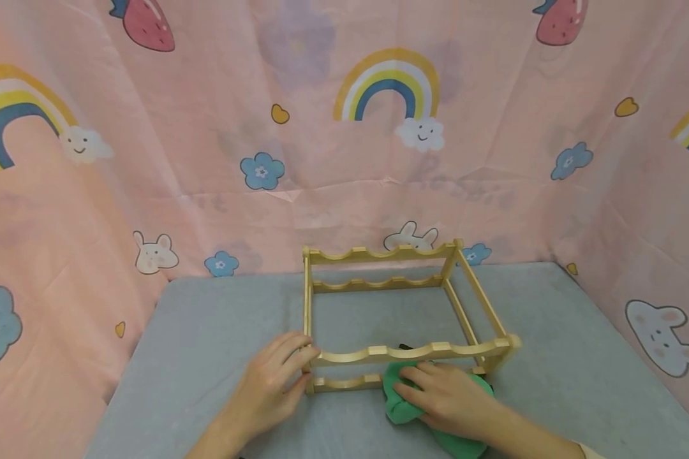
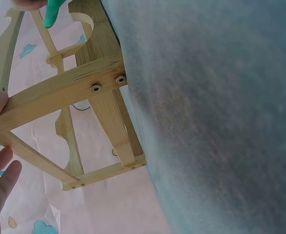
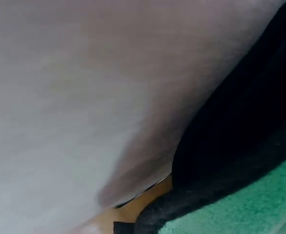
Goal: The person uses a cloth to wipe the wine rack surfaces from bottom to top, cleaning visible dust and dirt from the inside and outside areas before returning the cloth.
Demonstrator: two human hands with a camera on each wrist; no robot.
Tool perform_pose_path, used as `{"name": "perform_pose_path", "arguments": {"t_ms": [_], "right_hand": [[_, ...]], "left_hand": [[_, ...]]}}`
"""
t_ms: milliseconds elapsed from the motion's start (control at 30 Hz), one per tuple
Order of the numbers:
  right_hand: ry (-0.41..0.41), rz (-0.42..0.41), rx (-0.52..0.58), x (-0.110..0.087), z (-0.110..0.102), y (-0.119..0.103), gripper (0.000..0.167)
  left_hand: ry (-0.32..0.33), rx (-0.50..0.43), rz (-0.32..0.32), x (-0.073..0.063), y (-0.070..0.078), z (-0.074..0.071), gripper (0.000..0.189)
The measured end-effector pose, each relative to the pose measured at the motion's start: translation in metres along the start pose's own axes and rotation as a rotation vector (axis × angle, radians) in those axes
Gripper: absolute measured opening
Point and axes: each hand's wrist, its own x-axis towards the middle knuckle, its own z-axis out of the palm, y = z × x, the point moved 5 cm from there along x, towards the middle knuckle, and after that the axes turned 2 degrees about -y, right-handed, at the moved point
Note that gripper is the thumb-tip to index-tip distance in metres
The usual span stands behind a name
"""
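Observation:
A light wooden rack with scalloped rails, like a wine rack (image 1: 344, 358), stands on the grey-blue table covering. At its front left corner my left hand (image 1: 270, 386) grips the upright, thumb and fingers on either side; the left wrist view shows the rack's end frame (image 2: 60, 92) with its bolts beside the fingers. My right hand (image 1: 450, 398) holds a bunched green cloth (image 1: 399, 410) against the lower front rail, right of its middle. Part of that rail is hidden by cloth and hand. Close up, the right wrist view has the green cloth (image 3: 245, 209) with a dark edging.
The grey-blue table covering (image 1: 218, 331) spreads around the rack. Behind and at both sides hangs a pink curtain (image 1: 321, 210) printed with rainbows, flowers and rabbits. The rack's far side stands near the back curtain.

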Motion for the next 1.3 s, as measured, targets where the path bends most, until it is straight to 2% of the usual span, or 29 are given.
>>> {"name": "perform_pose_path", "arguments": {"t_ms": [200,233,300,400,467,567,667,867,1067,1200,1300], "right_hand": [[0.019,-0.025,-0.008,0.024,0.009,-0.011,0.048],[0.023,-0.029,-0.008,0.027,0.011,-0.012,0.039],[0.033,-0.035,-0.011,0.035,0.014,-0.017,0.036],[0.043,-0.049,-0.013,0.048,0.021,-0.024,0.019],[0.049,-0.056,-0.017,0.056,0.026,-0.028,0.013],[0.055,-0.065,-0.024,0.066,0.030,-0.034,0.034],[0.047,-0.062,-0.020,0.073,0.031,-0.036,0.041],[-0.012,-0.104,-0.108,0.082,0.037,-0.043,0.039],[-0.111,-0.078,-0.172,0.084,0.040,-0.046,0.018],[-0.178,-0.056,-0.198,0.078,0.039,-0.044,0.026],[-0.193,-0.058,-0.195,0.070,0.036,-0.041,0.024]], "left_hand": [[0.003,-0.005,0.002,0.001,0.001,-0.001,0.054],[0.002,-0.005,0.002,0.001,0.001,-0.001,0.053],[-0.001,-0.006,-0.003,0.001,0.001,-0.001,0.054],[-0.004,-0.008,-0.016,0.000,0.000,-0.001,0.053],[-0.009,-0.008,-0.026,0.000,-0.001,-0.001,0.053],[-0.009,-0.007,-0.026,0.000,-0.001,0.000,0.052],[-0.007,-0.006,-0.018,0.000,0.000,0.000,0.053],[-0.011,-0.015,-0.028,-0.001,0.000,0.000,0.055],[-0.025,-0.009,-0.039,-0.002,-0.001,0.000,0.054],[-0.023,-0.003,-0.032,-0.002,-0.001,0.001,0.053],[-0.019,-0.002,-0.026,-0.001,-0.001,0.001,0.053]]}}
